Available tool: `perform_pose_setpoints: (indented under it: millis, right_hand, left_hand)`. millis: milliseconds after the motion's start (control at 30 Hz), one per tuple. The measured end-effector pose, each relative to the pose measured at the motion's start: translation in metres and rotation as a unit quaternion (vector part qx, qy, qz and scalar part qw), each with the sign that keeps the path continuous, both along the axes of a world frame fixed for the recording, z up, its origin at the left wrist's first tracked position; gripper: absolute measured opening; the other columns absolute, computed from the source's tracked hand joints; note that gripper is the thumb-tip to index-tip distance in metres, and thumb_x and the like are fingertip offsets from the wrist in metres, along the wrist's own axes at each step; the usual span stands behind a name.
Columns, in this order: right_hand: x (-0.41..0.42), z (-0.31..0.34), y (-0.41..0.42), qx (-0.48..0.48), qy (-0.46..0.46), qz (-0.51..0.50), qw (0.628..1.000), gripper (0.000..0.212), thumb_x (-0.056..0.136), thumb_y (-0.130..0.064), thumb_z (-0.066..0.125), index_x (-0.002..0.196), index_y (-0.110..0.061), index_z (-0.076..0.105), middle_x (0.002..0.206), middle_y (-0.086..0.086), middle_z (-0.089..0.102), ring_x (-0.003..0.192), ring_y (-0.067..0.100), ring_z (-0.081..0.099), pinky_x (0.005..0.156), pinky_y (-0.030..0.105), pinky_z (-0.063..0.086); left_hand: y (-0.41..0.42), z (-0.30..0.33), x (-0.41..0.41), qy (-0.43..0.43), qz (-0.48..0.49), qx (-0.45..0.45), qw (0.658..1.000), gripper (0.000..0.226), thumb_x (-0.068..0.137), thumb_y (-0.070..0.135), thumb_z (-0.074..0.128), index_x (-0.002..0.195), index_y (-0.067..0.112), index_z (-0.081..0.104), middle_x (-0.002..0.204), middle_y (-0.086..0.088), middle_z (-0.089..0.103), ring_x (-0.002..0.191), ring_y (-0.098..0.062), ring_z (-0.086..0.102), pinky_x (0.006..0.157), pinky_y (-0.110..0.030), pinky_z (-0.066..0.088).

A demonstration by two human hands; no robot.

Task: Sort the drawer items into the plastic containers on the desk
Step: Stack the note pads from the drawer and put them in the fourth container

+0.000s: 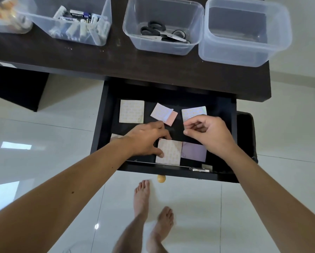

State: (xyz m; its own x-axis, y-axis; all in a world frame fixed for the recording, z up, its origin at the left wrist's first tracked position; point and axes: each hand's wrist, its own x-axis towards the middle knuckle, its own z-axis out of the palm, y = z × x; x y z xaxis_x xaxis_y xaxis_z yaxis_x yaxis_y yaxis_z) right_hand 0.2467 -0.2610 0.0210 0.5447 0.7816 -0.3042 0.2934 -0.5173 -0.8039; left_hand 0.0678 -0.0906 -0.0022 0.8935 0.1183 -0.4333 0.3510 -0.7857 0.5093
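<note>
Desk (153,66): dark top, four clear plastic tubs along it. From the left: one holding pale packets, partly out of view; battery tub (80,24); scissors tub (162,28) with two black-handled pairs; empty tub (244,33) at the right end

Drawer (105,125): pulled open below the desk edge, dark inside. Only paper pads left in it, lying flat and apart from one another. Cream pad (131,111) far left; lilac pad (161,111) with a pink sheet under it, one corner curling; another pad (194,111) at the far right, partly behind the right hand; two pads side by side at the near edge

Left hand (145,139): fingers spread, thumb pressing the corner of the near cream pad (169,152); touching, not yet lifting, nothing closed round it

Right hand (207,132): fingertips curled toward the thumb above the near lilac pad (194,152); whether it pinches a sheet I cannot tell

Handling, judged: pads are light, thin, bendy, not fragile. Flat on the drawer floor, so hard to get under. Best to slide one toward the wall or lift an edge with a nail, then pinch across the whole block; loose top sheets may peel off
</note>
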Motion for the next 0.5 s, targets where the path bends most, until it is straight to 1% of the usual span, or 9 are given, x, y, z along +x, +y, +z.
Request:
perform_pose_setpoints:
  millis: [67,167,267,333,400,467,500]
  right_hand:
    - [0.0,-0.002,0.002,0.003,-0.012,-0.014,1.0,0.022,0.083,-0.011,0.09,0.099,-0.024,0.083,0.094,-0.008,0.08,0.089,0.007,0.076,0.085,0.022,0.061]
    - [-0.001,-0.009,0.005,0.006,-0.051,-0.049,0.997,0.029,0.08,-0.009,0.091,0.104,-0.022,0.081,0.103,-0.004,0.075,0.093,0.012,0.072,0.088,0.027,0.061]
    - [-0.001,-0.016,0.005,-0.025,-0.121,-0.085,0.989,0.042,0.08,-0.008,0.09,0.117,-0.02,0.076,0.12,-0.002,0.059,0.099,0.012,0.061,0.093,0.031,0.057]
    - [-0.001,-0.019,0.006,-0.054,-0.142,-0.09,0.984,0.055,0.081,-0.009,0.089,0.131,-0.02,0.07,0.13,0.001,0.047,0.106,0.016,0.058,0.098,0.031,0.054]
    - [0.0,-0.02,0.008,-0.069,-0.15,-0.082,0.983,0.071,0.083,-0.012,0.089,0.146,-0.023,0.06,0.14,0.003,0.039,0.113,0.02,0.058,0.102,0.029,0.051]
    - [0.003,-0.021,0.01,-0.084,-0.147,-0.071,0.983,0.085,0.085,-0.014,0.088,0.158,-0.025,0.048,0.149,0.003,0.034,0.12,0.021,0.057,0.105,0.03,0.051]
    - [0.004,-0.02,0.011,-0.095,-0.145,-0.063,0.983,0.089,0.086,-0.016,0.088,0.161,-0.025,0.042,0.151,0.003,0.032,0.122,0.021,0.056,0.107,0.032,0.051]
  left_hand:
    - [-0.001,-0.001,-0.001,-0.005,0.021,-0.025,0.999,0.055,0.08,0.037,0.089,0.128,0.032,0.062,0.127,0.012,0.051,0.121,-0.006,0.049,0.101,-0.022,0.041]
    - [0.0,-0.001,-0.009,-0.012,0.075,-0.091,0.993,0.049,0.078,0.028,0.092,0.113,0.037,0.059,0.116,0.018,0.056,0.106,-0.002,0.052,0.094,-0.023,0.047]
    - [0.003,0.0,-0.017,-0.013,0.12,-0.155,0.981,0.046,0.081,0.02,0.091,0.106,0.039,0.058,0.109,0.017,0.066,0.103,-0.001,0.061,0.088,-0.025,0.055]
    - [0.006,0.001,-0.02,-0.038,0.16,-0.202,0.966,0.042,0.084,0.013,0.088,0.105,0.037,0.061,0.11,0.015,0.069,0.106,-0.003,0.066,0.091,-0.029,0.06]
    - [0.009,0.001,-0.023,-0.067,0.21,-0.261,0.94,0.039,0.088,0.007,0.084,0.105,0.036,0.064,0.114,0.014,0.069,0.113,-0.008,0.068,0.093,-0.034,0.063]
    - [0.012,0.001,-0.024,-0.08,0.252,-0.318,0.911,0.037,0.091,0.005,0.08,0.105,0.036,0.066,0.12,0.01,0.068,0.116,-0.016,0.07,0.09,-0.037,0.065]
    - [0.014,0.001,-0.024,-0.08,0.264,-0.332,0.902,0.037,0.092,0.005,0.079,0.106,0.037,0.067,0.124,0.007,0.067,0.115,-0.017,0.072,0.089,-0.038,0.066]
